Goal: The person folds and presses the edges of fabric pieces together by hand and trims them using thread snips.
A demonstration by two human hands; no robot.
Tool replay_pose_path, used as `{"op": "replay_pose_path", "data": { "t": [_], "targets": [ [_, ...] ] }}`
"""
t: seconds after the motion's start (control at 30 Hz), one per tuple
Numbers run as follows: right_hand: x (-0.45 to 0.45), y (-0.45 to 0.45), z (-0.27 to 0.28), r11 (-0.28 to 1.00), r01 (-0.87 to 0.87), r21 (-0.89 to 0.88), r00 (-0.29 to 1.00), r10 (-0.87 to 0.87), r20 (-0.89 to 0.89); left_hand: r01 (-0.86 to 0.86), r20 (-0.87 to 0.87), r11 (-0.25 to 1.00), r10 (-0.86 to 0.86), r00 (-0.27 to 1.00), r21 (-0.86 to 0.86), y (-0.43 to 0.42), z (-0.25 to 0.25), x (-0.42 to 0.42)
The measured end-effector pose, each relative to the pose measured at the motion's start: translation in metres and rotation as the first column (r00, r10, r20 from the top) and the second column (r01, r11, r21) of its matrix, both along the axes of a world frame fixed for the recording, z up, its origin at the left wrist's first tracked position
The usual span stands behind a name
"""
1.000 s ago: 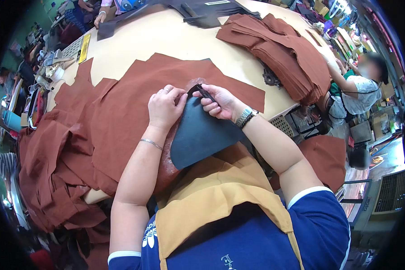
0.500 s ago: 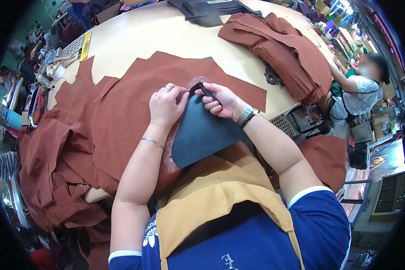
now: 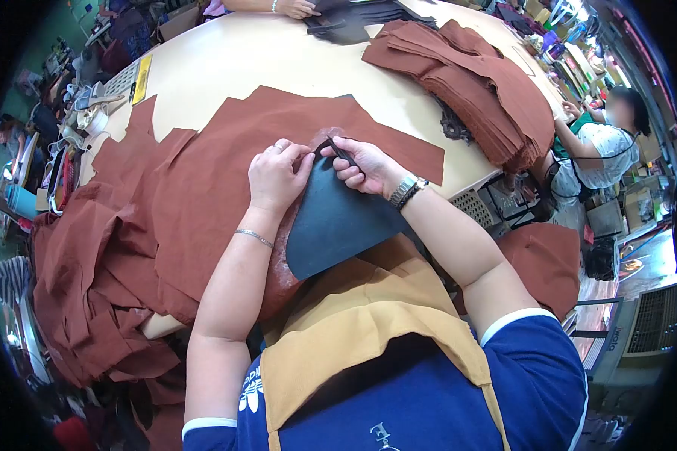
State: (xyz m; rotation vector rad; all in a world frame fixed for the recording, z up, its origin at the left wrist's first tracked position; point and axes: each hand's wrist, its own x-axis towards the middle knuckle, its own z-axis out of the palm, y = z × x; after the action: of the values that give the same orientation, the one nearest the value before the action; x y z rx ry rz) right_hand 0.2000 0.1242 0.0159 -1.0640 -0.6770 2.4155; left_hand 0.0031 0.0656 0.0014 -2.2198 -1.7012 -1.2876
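Note:
A blue-grey flat sheet (image 3: 342,218), possibly leather, hangs toward me with its upper tip between my hands. My left hand (image 3: 280,174) is closed in a pinch at the left of that tip, its thumb and forefinger on the dark edge. My right hand (image 3: 365,169) wraps round a slim black piece (image 3: 341,152) at the tip; whether it is a tool or a strip I cannot tell. Under both hands lies a spread of rust-brown sheets (image 3: 218,158), with a pale, speckled patch (image 3: 329,137) just beyond my fingertips.
Rust-brown scraps (image 3: 90,293) heap at the table's left. A stack of rust-brown pieces (image 3: 466,90) lies at the far right, beside a seated person (image 3: 602,143). Another person's hand (image 3: 297,7) touches black pieces (image 3: 361,19) at the far edge. A yellow strip (image 3: 141,79) lies far left.
A co-worker's arm and hand have come in at the far edge, onto the black pieces. My right hand has shifted slightly left; my left hand stays almost still.

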Motion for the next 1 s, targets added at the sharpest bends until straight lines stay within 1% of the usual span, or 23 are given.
{"op": "replay_pose_path", "data": {
  "t": [0.13, 0.23, 0.27, 0.3, 0.33, 0.37, 0.4, 0.43, 0.47, 0.5, 0.53, 0.57, 0.63, 0.67, 0.7, 0.73, 0.77, 0.8, 0.83, 0.87, 0.9, 0.97, 1.0],
  "targets": [
    [0.003, -0.011, -0.002, 0.997, 0.041, 0.070, 0.998, -0.045, 0.042, -0.010, -0.011, 0.998, 0.009, 1.000, -0.060, -0.001, 0.000, -0.001],
    [0.016, -0.017, 0.012, 0.960, 0.085, 0.267, 0.989, -0.114, 0.095, 0.014, 0.060, 0.985, -0.004, 0.998, -0.172, -0.002, 0.005, 0.002],
    [0.023, -0.015, 0.023, 0.898, 0.102, 0.428, 0.965, -0.193, 0.175, 0.052, 0.081, 0.944, -0.027, 0.996, -0.325, -0.004, 0.012, -0.001],
    [0.035, -0.002, 0.022, 0.833, 0.103, 0.544, 0.940, -0.259, 0.220, 0.111, 0.144, 0.909, -0.057, 0.988, -0.401, -0.003, 0.017, -0.003],
    [0.053, 0.015, 0.018, 0.718, 0.002, 0.696, 0.874, -0.339, 0.347, 0.173, 0.210, 0.866, -0.081, 0.974, -0.469, -0.002, 0.020, -0.010],
    [0.066, 0.039, 0.002, 0.417, -0.172, 0.893, 0.714, -0.572, 0.405, 0.238, 0.278, 0.815, -0.099, 0.955, -0.528, -0.003, 0.024, -0.018],
    [0.087, 0.060, -0.008, 0.385, -0.304, 0.872, 0.574, -0.656, 0.490, 0.300, 0.229, 0.755, -0.201, 0.952, -0.583, -0.005, 0.037, -0.030],
    [0.103, 0.068, 0.003, 0.468, -0.451, 0.760, 0.444, -0.621, 0.646, 0.348, 0.184, 0.688, -0.303, 0.935, -0.637, -0.009, 0.050, -0.046],
    [0.121, 0.084, -0.002, 0.512, -0.589, 0.626, 0.305, -0.577, 0.758, 0.309, -0.059, 0.761, -0.413, 0.909, -0.570, -0.014, 0.055, -0.060],
    [0.136, 0.093, -0.013, 0.425, -0.656, 0.624, 0.227, -0.677, 0.700, 0.287, -0.308, 0.823, -0.472, 0.826, -0.490, -0.020, 0.059, -0.073],
    [0.147, 0.099, -0.026, 0.341, -0.719, 0.605, 0.158, -0.768, 0.621, 0.223, -0.439, 0.769, -0.549, 0.712, -0.599, -0.022, 0.064, -0.084],
    [0.151, 0.100, -0.032, 0.260, -0.778, 0.572, 0.100, -0.848, 0.521, 0.221, -0.434, 0.763, -0.552, 0.712, -0.607, -0.026, 0.059, -0.093],
    [0.127, 0.081, -0.010, -0.031, -0.726, 0.687, 0.325, -0.896, 0.302, 0.217, -0.425, 0.756, -0.553, 0.717, -0.617, -0.031, 0.035, -0.103],
    [0.107, 0.066, 0.004, -0.071, -0.680, 0.730, 0.430, -0.845, 0.318, 0.145, -0.402, 0.757, -0.487, 0.775, -0.638, -0.027, 0.031, -0.101],
    [0.074, 0.023, 0.034, 0.057, -0.590, 0.805, 0.473, -0.784, 0.402, -0.011, -0.415, 0.799, -0.300, 0.859, -0.601, -0.019, 0.023, -0.097],
    [0.056, 0.011, 0.026, -0.005, -0.601, 0.799, 0.563, -0.712, 0.419, -0.170, -0.415, 0.805, -0.102, 0.904, -0.569, -0.009, 0.011, -0.087],
    [0.039, -0.019, 0.026, -0.112, -0.569, 0.814, 0.655, -0.660, 0.368, -0.327, -0.406, 0.777, 0.101, 0.908, -0.538, 0.002, 0.000, -0.077],
    [0.024, -0.045, 0.027, -0.043, -0.662, 0.749, 0.606, -0.619, 0.500, -0.435, -0.340, 0.732, 0.289, 0.895, -0.525, 0.015, -0.009, -0.067],
    [0.013, -0.066, 0.029, -0.022, -0.760, 0.649, 0.543, -0.570, 0.616, -0.533, -0.267, 0.670, 0.466, 0.844, -0.517, 0.028, -0.014, -0.060],
    [0.010, -0.076, 0.019, -0.092, -0.782, 0.617, 0.543, -0.585, 0.602, -0.502, -0.131, 0.682, 0.519, 0.845, -0.532, 0.037, -0.014, -0.055],
    [0.010, -0.082, 0.016, -0.159, -0.771, 0.616, 0.563, -0.623, 0.544, -0.467, -0.083, 0.726, 0.497, 0.864, -0.505, 0.039, -0.009, -0.055],
    [0.025, -0.073, 0.006, -0.079, -0.773, 0.630, 0.543, -0.596, 0.591, -0.395, 0.011, 0.805, 0.445, 0.895, -0.443, 0.036, -0.002, -0.058],
    [0.035, -0.066, 0.003, -0.033, -0.745, 0.666, 0.555, -0.584, 0.592, -0.339, -0.110, 0.831, 0.325, 0.939, -0.440, 0.024, 0.007, -0.066]
  ]
}}
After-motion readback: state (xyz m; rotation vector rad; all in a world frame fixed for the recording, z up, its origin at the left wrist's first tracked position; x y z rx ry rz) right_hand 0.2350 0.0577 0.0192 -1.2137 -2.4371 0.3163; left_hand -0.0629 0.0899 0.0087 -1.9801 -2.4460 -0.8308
